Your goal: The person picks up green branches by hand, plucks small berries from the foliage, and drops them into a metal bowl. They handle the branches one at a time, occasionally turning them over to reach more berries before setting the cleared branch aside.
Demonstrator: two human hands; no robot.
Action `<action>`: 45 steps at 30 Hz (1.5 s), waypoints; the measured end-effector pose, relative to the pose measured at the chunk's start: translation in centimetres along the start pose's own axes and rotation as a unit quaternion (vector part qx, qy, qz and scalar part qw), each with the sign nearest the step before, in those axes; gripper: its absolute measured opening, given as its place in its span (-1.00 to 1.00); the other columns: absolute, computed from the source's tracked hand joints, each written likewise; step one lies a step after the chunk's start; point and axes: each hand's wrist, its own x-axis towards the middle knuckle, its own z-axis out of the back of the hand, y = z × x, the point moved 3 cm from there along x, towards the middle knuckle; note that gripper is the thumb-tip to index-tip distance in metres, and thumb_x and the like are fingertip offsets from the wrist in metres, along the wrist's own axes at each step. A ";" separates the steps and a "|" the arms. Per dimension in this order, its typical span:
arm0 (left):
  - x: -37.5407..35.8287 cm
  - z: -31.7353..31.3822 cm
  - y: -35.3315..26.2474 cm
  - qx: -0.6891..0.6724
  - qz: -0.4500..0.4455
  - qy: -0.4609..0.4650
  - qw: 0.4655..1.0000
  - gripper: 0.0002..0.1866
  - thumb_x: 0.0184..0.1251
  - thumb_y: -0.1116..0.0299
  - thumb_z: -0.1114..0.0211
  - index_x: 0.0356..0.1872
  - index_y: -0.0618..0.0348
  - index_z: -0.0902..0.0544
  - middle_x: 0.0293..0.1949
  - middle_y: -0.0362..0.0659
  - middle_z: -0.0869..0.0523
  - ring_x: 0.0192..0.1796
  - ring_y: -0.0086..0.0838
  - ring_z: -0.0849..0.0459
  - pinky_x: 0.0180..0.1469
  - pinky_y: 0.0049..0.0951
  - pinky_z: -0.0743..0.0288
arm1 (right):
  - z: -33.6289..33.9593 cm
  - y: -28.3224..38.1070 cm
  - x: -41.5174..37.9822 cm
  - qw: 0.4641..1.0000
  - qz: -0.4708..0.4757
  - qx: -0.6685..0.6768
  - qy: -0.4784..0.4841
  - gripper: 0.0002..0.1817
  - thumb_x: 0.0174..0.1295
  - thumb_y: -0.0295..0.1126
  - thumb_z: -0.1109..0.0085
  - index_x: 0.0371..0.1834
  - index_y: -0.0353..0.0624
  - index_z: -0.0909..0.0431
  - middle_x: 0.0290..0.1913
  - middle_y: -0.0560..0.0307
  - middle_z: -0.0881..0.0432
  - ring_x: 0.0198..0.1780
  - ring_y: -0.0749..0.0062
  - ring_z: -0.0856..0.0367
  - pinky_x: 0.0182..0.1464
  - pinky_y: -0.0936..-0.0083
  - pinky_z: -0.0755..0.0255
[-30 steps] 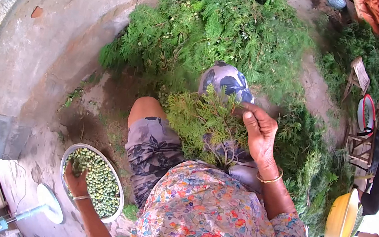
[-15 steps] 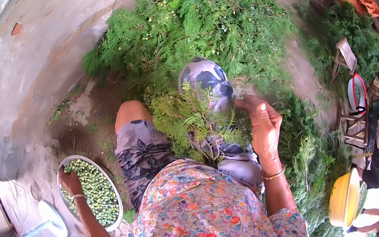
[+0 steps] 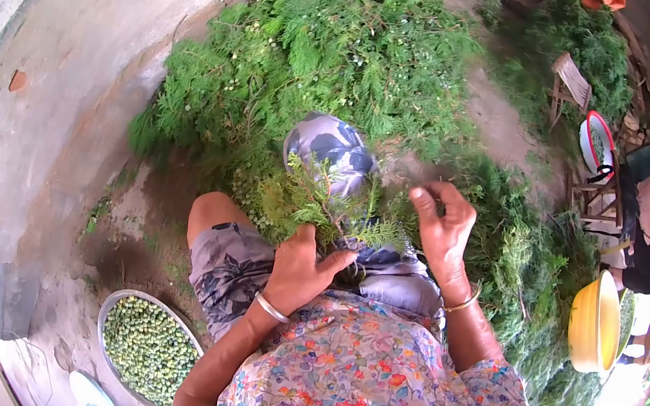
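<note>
A leafy evergreen branch (image 3: pixel 328 208) with thin bare stems lies across my lap, over the patterned shorts. My left hand (image 3: pixel 299 271), wearing a silver bangle, is on its lower left side; the thumb lies along the stems and the fingers bend under the foliage, partly hidden. To the right of the branch, my right hand (image 3: pixel 446 231) is raised with curled fingers and the thumb a little apart; nothing shows in it. Beside my left leg stands a bowl (image 3: pixel 106 313) with many small round green cones or fruits (image 3: pixel 149 349).
A large pile of cut evergreen branches (image 3: pixel 340 52) lies ahead, with more branches (image 3: pixel 520 259) along my right. Farther right are a yellow basin (image 3: pixel 591 322), a red-rimmed basin (image 3: pixel 601 123) and a wooden stool (image 3: pixel 574 79). A wall (image 3: pixel 98 23) rises on the left.
My left hand has moved from the bowl of green cones to the branch on my lap. My right hand's fingers have curled in. The view has shifted slightly.
</note>
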 end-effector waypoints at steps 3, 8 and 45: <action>0.2 -0.3 0.3 0.021 -0.011 0.030 0.999 -0.46 0.08 0.01 -0.38 -0.36 0.40 -0.45 -0.45 0.20 -0.58 -0.35 0.11 -0.60 -0.28 -0.07 -0.45 | -1.1 -0.4 -0.4 0.993 0.017 -0.072 0.096 -0.61 0.03 -0.18 -0.39 -0.60 -0.34 -0.54 -0.64 -0.09 -0.52 -0.59 0.20 -0.56 -0.47 0.37 -0.40; -0.4 0.3 1.0 0.017 -0.016 0.035 0.999 -0.53 0.09 0.08 -0.38 -0.32 0.36 -0.48 -0.45 0.22 -0.57 -0.36 0.11 -0.60 -0.31 -0.08 -0.43 | -2.7 -1.7 -1.2 0.992 -0.065 0.030 0.100 -0.70 -0.02 -0.30 -0.36 -0.62 -0.32 -0.52 -0.69 -0.11 -0.46 -0.65 0.46 -0.44 -0.53 0.39 -0.30; 3.6 0.2 -2.8 -0.604 0.122 0.066 0.785 -0.90 0.32 0.49 -0.13 -0.32 0.35 -0.53 -0.49 -0.07 -0.62 -0.60 -0.48 -0.59 -0.61 -0.54 -0.48 | -2.7 0.2 -2.7 0.964 -0.061 0.151 0.209 -0.89 0.14 -0.58 -0.18 -0.27 -0.26 -0.62 -0.41 0.08 -0.68 -0.34 0.54 -0.62 -0.25 0.56 -0.47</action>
